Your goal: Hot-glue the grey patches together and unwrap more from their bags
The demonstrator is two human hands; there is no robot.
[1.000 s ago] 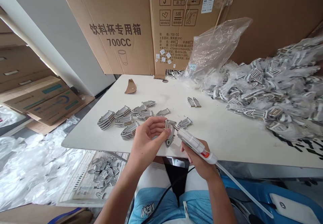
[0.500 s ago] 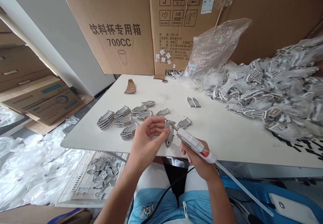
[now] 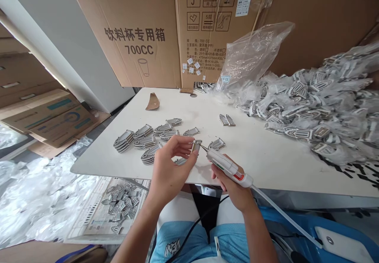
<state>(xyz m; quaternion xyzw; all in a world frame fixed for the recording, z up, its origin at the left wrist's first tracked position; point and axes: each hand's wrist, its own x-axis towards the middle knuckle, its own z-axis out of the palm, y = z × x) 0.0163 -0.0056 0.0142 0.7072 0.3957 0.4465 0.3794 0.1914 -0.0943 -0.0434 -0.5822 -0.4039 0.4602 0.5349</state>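
Note:
My left hand pinches a small grey metal piece between thumb and fingers, tilted above the white table. My right hand is wrapped round a white pen-like tool, its thin metal tip close to the right edge of the piece. Whether tip and piece touch I cannot tell. Stacks of similar metal pieces lie left of my left hand. One piece rests just beyond the tool, another beyond my left fingers, and two lie side by side farther back.
Bagged metal pieces are heaped on the table's right side. Cardboard boxes stand behind the table, with a brown scrap near its back. A bin of loose pieces sits below left. A translucent rod trails from the tool.
The piece in my left hand has turned and now shows a narrower side. The tool has shifted slightly left and down, and a small gap shows between its body and my left hand.

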